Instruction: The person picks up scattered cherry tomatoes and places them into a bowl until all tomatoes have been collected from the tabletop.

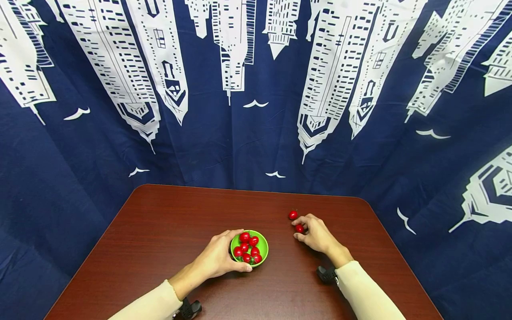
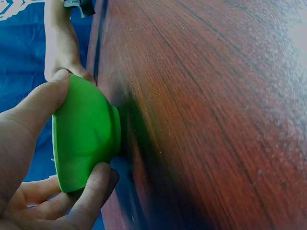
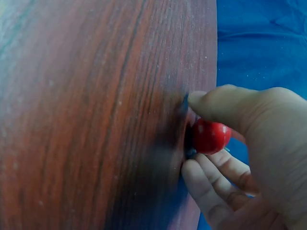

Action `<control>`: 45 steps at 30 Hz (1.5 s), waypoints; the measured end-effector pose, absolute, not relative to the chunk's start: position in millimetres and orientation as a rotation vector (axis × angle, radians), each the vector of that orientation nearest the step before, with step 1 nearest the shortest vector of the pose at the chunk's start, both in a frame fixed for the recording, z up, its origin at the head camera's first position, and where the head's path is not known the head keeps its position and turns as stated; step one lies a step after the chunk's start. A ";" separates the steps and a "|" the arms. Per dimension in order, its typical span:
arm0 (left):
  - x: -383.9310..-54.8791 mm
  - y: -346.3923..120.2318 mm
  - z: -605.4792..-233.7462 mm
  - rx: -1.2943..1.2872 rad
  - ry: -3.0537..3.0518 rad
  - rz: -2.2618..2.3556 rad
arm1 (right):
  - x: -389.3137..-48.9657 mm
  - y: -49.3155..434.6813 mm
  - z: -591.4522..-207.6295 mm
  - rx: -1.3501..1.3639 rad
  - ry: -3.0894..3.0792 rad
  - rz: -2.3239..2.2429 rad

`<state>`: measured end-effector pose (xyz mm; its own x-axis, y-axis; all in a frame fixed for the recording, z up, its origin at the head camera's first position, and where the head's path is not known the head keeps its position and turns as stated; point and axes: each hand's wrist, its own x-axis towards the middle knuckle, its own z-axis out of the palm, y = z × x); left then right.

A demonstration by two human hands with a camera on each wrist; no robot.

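A light green bowl [image 1: 262,246] with several red cherry tomatoes [image 1: 245,237] in it stands left of the table's middle. My left hand [image 1: 220,255] holds it from the left, thumb on the near side and fingers round the far side; the left wrist view shows the bowl's outer wall [image 2: 86,134] between them. At the right, my right hand [image 1: 316,233] reaches round a single cherry tomato [image 3: 211,136] on the table. Thumb and fingers stand on either side of it, fingertips low at the tabletop, with a small gap showing. Another cherry tomato [image 1: 293,215] lies just beyond these fingers.
The dark reddish-brown wooden table [image 1: 180,213] has rounded far corners. Behind and beside it hangs a navy cloth [image 1: 208,146] printed with white upside-down buildings and birds. Dark wrist devices [image 1: 327,274] sit under both cream sleeves [image 1: 366,289].
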<state>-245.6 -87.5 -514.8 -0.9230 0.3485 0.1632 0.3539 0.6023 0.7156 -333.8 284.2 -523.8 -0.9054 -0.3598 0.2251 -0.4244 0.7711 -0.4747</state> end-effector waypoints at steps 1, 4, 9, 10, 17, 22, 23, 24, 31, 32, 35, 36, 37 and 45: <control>-245.6 -87.6 -514.8 -0.615 -2.806 -1.255 | -334.4 284.7 -523.7 0.635 -2.846 0.816; -246.3 -87.8 -515.1 -0.619 -2.802 -1.249 | -335.1 285.6 -523.3 0.643 -2.856 0.827; -247.6 -88.0 -515.2 -0.634 -2.789 -1.241 | -333.7 285.2 -522.4 0.649 -2.847 0.807; -247.6 -88.0 -515.3 -0.635 -2.788 -1.237 | -333.4 284.9 -522.4 0.649 -2.846 0.806; -246.7 -87.6 -515.2 -0.639 -2.789 -1.214 | -331.9 283.9 -524.4 0.628 -2.860 0.840; -245.6 -87.7 -514.4 -0.630 -2.795 -1.200 | -329.6 282.3 -521.7 0.635 -2.855 0.843; -245.2 -87.8 -513.9 -0.629 -2.794 -1.198 | -329.1 281.7 -520.7 0.642 -2.851 0.845; -244.7 -87.8 -513.4 -0.627 -2.794 -1.200 | -328.6 281.0 -519.8 0.648 -2.846 0.847; -243.4 -87.8 -512.7 -0.626 -2.792 -1.209 | -325.3 273.7 -511.9 0.686 -2.811 0.870; -243.4 -87.6 -512.5 -0.624 -2.795 -1.207 | -324.8 272.5 -510.8 0.691 -2.805 0.874; -243.5 -87.1 -512.4 -0.616 -2.802 -1.197 | -323.0 268.9 -507.7 0.707 -2.786 0.884; -243.4 -87.0 -512.2 -0.614 -2.802 -1.200 | -322.4 267.7 -506.8 0.713 -2.778 0.885; -243.6 -86.9 -512.4 -0.611 -2.804 -1.195 | -321.8 266.4 -506.0 0.719 -2.771 0.883; -243.9 -86.8 -512.9 -0.616 -2.804 -1.181 | -313.3 255.7 -496.6 0.779 -2.723 0.853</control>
<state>-243.9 -86.8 -512.9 -0.9207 0.3440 0.1846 0.3724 0.6321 0.6796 -313.3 255.7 -496.6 -0.8456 -0.4279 0.3191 -0.5335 0.6976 -0.4783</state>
